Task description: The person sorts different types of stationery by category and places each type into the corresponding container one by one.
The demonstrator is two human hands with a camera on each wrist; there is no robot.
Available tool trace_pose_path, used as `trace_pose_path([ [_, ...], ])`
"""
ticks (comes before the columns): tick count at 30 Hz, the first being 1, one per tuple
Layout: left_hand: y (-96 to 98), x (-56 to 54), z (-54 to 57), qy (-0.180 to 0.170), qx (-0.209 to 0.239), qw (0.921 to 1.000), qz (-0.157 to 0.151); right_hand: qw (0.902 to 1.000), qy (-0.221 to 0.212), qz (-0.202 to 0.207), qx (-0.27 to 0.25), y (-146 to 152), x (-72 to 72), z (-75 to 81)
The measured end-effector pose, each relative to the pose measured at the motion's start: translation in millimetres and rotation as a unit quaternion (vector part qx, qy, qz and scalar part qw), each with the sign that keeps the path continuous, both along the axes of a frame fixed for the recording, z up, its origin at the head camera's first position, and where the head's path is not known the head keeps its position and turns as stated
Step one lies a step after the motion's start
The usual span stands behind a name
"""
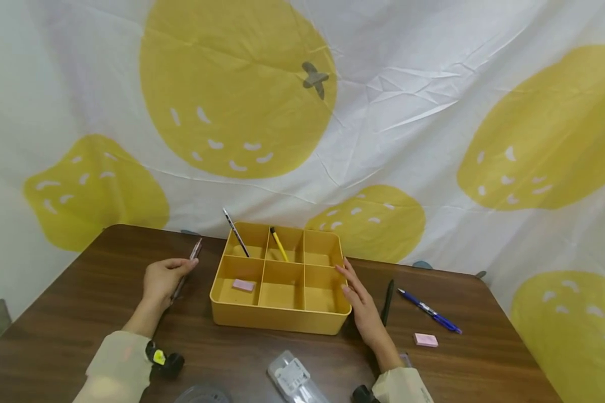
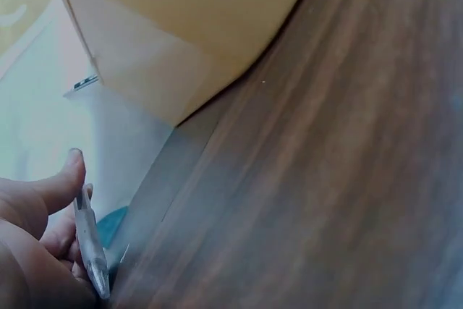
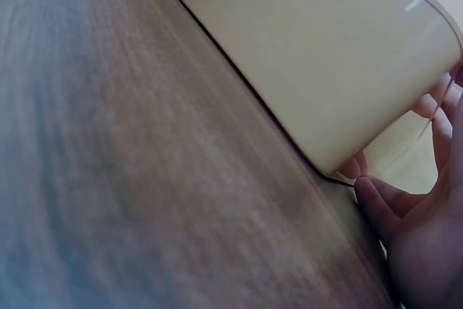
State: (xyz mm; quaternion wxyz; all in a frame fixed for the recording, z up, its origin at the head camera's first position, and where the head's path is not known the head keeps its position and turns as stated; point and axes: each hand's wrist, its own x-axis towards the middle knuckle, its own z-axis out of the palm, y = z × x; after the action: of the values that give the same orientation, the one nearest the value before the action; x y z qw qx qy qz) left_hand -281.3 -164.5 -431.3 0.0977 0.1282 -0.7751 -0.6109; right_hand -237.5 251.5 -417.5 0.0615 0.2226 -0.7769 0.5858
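Observation:
Between thumb and fingers, my left hand pinches a slim, pale pinkish pen left of the yellow divided box. In the left wrist view the pen has its pointed end toward the table. My right hand rests against the box's right side, fingers extended and fingertips at the rim. Inside the box, a black-and-white pencil leans in the back left compartment and a yellow pencil in the back middle one. A pink eraser lies in the front left compartment.
Right of the box lie a dark pen, a blue pen and another pink eraser. A clear plastic case and a round clear item are at the near edge. Behind the table hangs a lemon-print cloth.

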Motion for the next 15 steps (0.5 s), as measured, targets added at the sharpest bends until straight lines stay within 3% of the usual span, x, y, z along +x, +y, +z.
trace_pose_path([
  [8,-4.7,1.0,2.3,0.002,0.040,0.9991,0.012,0.9999,0.010,-0.012,-0.002,6,-11.2,-17.4],
  [15,-8.5,0.8,4.7,0.013,0.115,0.9926,0.035,0.9999,0.015,-0.008,-0.001,6,-11.2,-21.2],
])
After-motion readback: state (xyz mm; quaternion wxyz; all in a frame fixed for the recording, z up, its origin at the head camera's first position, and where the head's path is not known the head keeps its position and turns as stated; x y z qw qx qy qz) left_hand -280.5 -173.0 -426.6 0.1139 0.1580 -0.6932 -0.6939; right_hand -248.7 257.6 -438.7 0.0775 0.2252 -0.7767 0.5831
